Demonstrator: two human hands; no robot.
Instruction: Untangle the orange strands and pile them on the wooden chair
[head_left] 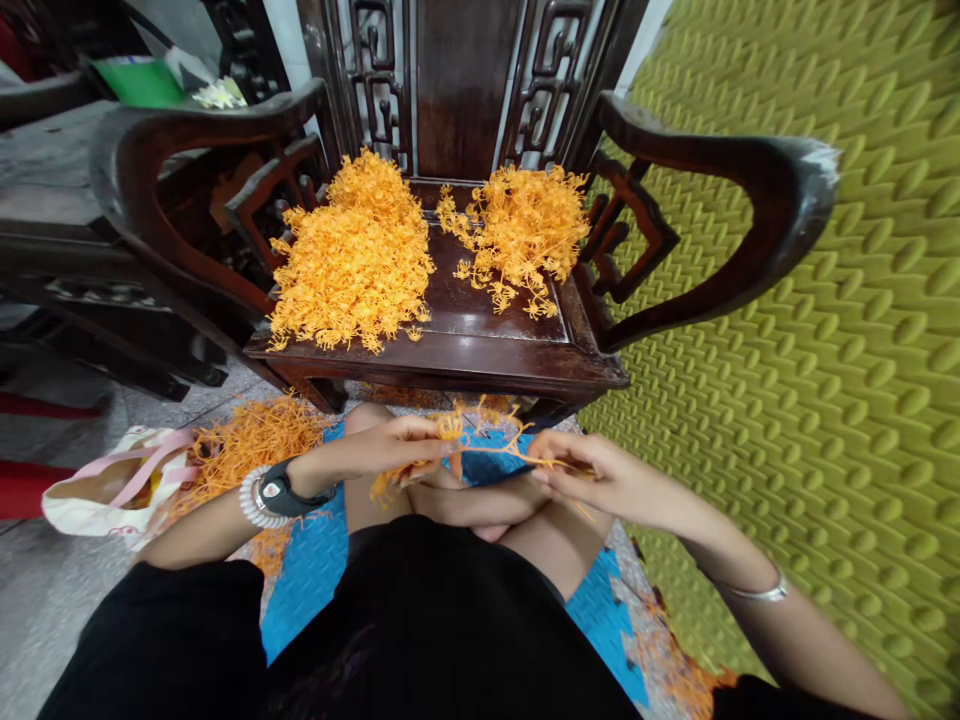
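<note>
My left hand [412, 448] is closed in a pinch around an orange branched plastic sprig [491, 449], with curly orange pieces at its fingertips and below the palm. Holding the thin stem end of the same sprig, my right hand [589, 468] is closed too. The sprig stretches between both hands above my crossed legs. In front of me, a dark wooden chair [480, 350] bears a large heap of small curly orange pieces [352, 265] on the left of its seat. A looser heap of branched orange sprigs [532, 225] lies on the right.
Orange stems [259, 435] are piled on the floor at left, beside a white bag with pink straps [124, 480]. I sit on a blue mat [307, 580]. More orange scraps [679, 660] lie at lower right, near a yellow-green textured mat [825, 400].
</note>
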